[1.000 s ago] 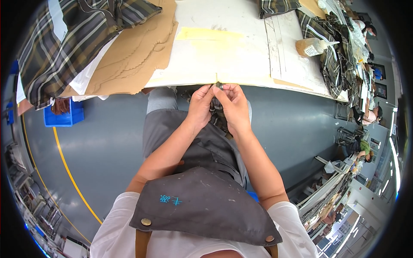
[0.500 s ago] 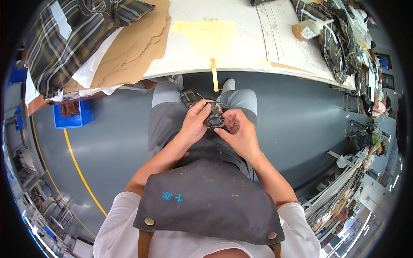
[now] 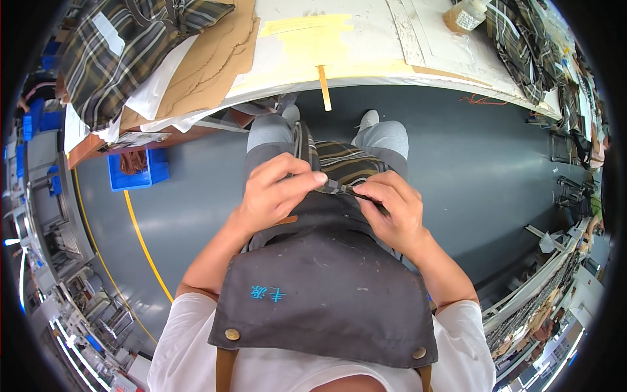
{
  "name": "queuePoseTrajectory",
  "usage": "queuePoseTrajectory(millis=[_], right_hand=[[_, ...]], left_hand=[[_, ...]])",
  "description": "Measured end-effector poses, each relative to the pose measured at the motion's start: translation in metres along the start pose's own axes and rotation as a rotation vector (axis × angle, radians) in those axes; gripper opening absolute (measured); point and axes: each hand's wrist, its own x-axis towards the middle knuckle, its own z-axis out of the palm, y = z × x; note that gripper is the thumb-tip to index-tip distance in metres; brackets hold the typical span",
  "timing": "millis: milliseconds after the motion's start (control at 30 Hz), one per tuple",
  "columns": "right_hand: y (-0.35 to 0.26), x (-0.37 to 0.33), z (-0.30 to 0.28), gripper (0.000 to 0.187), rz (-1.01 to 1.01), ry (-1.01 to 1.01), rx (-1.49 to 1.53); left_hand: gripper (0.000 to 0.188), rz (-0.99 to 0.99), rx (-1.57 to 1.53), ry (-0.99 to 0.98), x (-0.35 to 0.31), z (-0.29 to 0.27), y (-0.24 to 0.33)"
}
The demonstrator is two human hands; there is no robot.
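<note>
A dark striped plaid fabric piece (image 3: 349, 160) lies over my lap, with one edge drawn up between my hands. My left hand (image 3: 277, 189) pinches that edge between thumb and fingers. On the other side my right hand (image 3: 397, 208) grips the same edge, its fingers curled round a dark strip of it. A short stretch of the edge shows between the two hands. What lies inside the curled fingers is hidden. Under the fabric is my dark grey apron (image 3: 313, 274).
Ahead stands a white worktable (image 3: 366, 46) with yellow tape on its top. Brown cardboard (image 3: 219, 65) and a plaid bag (image 3: 124, 59) lie at its left, a glue bottle (image 3: 465, 16) and more plaid fabric (image 3: 522, 59) at its right. A blue crate (image 3: 157, 170) sits on the floor at left.
The fabric was bunched small between close hands; now it is spread over my lap. My hands have moved apart, holding its edge stretched. The view has shifted slightly.
</note>
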Motion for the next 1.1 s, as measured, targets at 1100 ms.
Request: queuePoseTrajectory(millis=[1100], right_hand=[[0.023, 0.067, -0.066, 0.015, 0.007, -0.218, 0.083]], left_hand=[[0.019, 0.176, 0.304, 0.046, 0.086, -0.058, 0.052]])
